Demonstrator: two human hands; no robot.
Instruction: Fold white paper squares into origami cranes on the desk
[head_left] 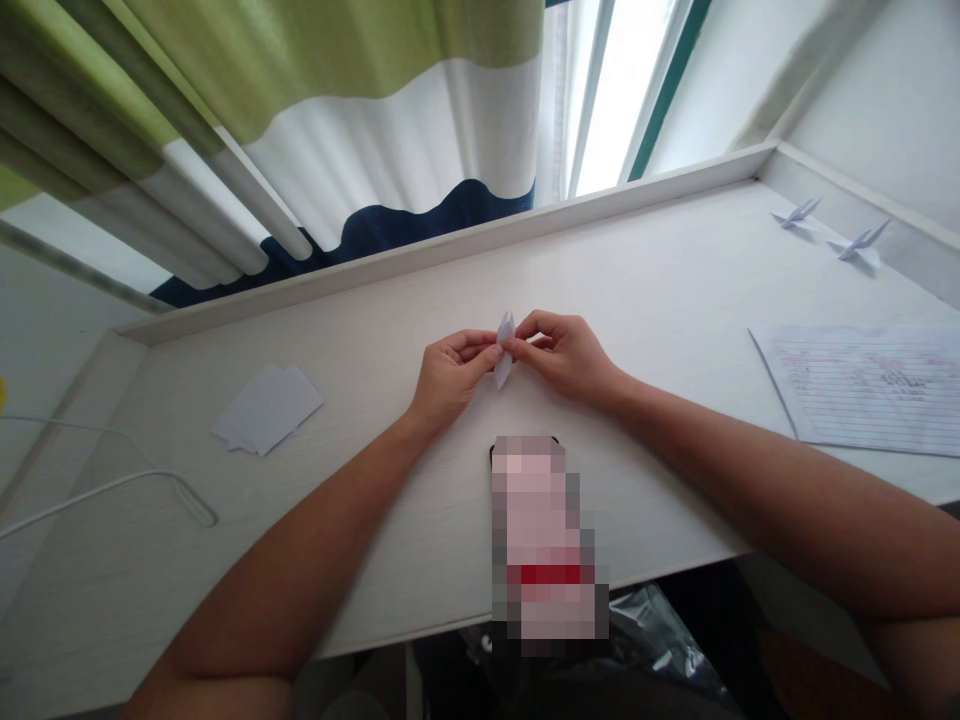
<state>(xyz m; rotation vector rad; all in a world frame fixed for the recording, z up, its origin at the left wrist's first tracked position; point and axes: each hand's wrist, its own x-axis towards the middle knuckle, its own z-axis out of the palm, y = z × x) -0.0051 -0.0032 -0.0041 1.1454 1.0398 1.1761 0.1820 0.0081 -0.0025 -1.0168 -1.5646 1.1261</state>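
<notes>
A small piece of folded white paper (505, 368) stands upright between my two hands, narrow and pointed at its lower end, with a split at its top. My left hand (455, 372) pinches it from the left, thumb and fingers pressed together. From the right, my right hand (564, 350) grips the same folded paper, its thumb and index finger on the near face. Both hands are over the middle of the white desk (390, 540). The fingertips cover the middle part of the paper.
White paper sheets (274, 408) lie stacked at left, near a white cable (112, 500). Two folded paper cranes (796, 213) (859, 243) stand at the far right. A lined, written-on notebook (870, 385) lies at right. A blurred-out phone-shaped object (536, 510) is at the near edge.
</notes>
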